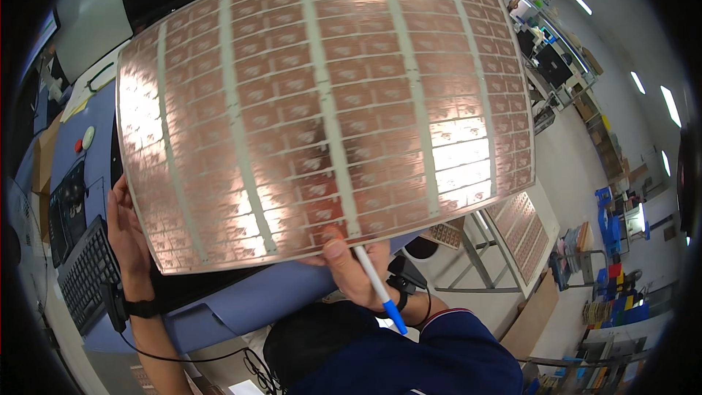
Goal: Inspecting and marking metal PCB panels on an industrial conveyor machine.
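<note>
Broadly, the copper-coloured panel (278, 135) fills the upper middle of the frame, tilted above the blue surface (241, 300). At its lower edge, the right hand (356, 269) pinches the rim, thumb on the front, with a blue-capped pen (379, 289) also tucked in it. The left hand (129, 230) is against the left edge, fingers partly hidden; whether it grips or only steadies, I cannot tell. The panel looks thin, fairly stiff and probably light, though unwieldy; its glossy face may slip or scratch, so opposite edges seem the best hold.
</note>
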Available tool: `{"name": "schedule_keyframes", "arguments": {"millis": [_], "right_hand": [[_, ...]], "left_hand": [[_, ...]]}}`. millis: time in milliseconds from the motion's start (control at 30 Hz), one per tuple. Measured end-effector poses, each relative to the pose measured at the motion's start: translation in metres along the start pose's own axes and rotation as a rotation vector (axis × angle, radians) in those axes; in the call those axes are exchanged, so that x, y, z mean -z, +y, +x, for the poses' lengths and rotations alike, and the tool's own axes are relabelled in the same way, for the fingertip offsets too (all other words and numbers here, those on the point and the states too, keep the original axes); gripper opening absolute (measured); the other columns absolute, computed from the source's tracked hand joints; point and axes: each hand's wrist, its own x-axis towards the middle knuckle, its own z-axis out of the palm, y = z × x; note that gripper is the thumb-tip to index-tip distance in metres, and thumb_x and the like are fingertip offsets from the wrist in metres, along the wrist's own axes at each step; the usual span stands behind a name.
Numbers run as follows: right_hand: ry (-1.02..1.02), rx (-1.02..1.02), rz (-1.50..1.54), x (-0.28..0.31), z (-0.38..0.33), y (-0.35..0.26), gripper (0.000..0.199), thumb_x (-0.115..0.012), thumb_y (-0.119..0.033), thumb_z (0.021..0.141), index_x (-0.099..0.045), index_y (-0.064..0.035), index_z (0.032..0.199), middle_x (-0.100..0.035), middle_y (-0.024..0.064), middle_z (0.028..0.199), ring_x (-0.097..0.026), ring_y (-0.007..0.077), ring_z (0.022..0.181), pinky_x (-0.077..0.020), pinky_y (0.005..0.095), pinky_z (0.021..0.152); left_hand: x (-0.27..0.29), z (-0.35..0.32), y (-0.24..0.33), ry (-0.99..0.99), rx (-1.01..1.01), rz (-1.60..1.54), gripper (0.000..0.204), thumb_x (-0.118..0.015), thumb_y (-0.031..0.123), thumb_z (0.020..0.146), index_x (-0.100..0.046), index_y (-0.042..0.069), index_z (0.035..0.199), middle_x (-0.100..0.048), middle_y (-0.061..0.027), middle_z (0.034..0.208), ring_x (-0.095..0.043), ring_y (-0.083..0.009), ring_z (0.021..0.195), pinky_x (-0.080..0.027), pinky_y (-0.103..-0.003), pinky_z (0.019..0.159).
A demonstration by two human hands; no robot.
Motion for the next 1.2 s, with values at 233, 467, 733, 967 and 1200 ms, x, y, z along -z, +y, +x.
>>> {"name": "schedule_keyframes", "arguments": {"millis": [233,467,733,967,1200], "right_hand": [[0.055,-0.199,-0.001,-0.017,0.017,-0.005,0.028,-0.059,-0.015,0.099,-0.055,0.0070,0.117,-0.064,0.0167,0.108,-0.066,0.0260,0.104,-0.0601,0.0438,0.088],[-0.056,-0.402,0.070,-0.014,0.096,0.005,0.035,-0.046,-0.018,0.105,-0.054,0.0124,0.121,-0.065,0.0220,0.119,-0.066,0.0268,0.110,-0.0556,0.0360,0.098],[-0.484,-0.811,0.019,-0.028,0.134,0.000,0.070,-0.055,-0.031,0.102,-0.024,0.0129,0.147,-0.042,0.0370,0.141,-0.047,0.0441,0.131,-0.0462,0.0500,0.107],[-0.609,0.384,-1.465,0.022,0.225,0.085,0.053,-0.056,-0.037,0.098,-0.048,0.0025,0.133,-0.062,0.0296,0.110,-0.059,0.0484,0.104,-0.0465,0.0516,0.094],[-0.707,0.164,-1.641,-0.004,0.185,0.050,0.045,-0.051,-0.035,0.102,-0.056,0.0087,0.109,-0.068,0.0272,0.095,-0.063,0.0483,0.096,-0.0441,0.0516,0.102]], "left_hand": [[0.006,0.007,0.005,0.159,-0.172,0.047,0.061,-0.034,0.041,0.106,-0.035,-0.005,0.146,-0.045,-0.0174,0.142,-0.047,-0.0255,0.129,-0.036,-0.037,0.111],[0.001,-0.003,0.028,0.155,-0.502,0.736,0.040,-0.043,0.028,0.102,-0.063,-0.002,0.119,-0.065,-0.0117,0.120,-0.058,-0.0232,0.115,-0.043,-0.035,0.096],[-0.011,-0.006,0.021,-0.002,-0.238,1.375,0.035,-0.061,0.027,0.094,-0.067,-0.001,0.114,-0.068,-0.0222,0.112,-0.063,-0.0347,0.107,-0.045,-0.044,0.098],[-0.007,0.002,0.008,-0.076,-0.170,1.415,0.049,-0.057,0.032,0.098,-0.054,-0.002,0.133,-0.058,-0.0257,0.131,-0.053,-0.0387,0.125,-0.035,-0.045,0.112],[0.000,-0.006,0.009,0.050,-0.298,1.412,0.045,-0.058,0.033,0.097,-0.060,-0.004,0.123,-0.065,-0.0255,0.116,-0.061,-0.0403,0.110,-0.044,-0.045,0.101]]}}
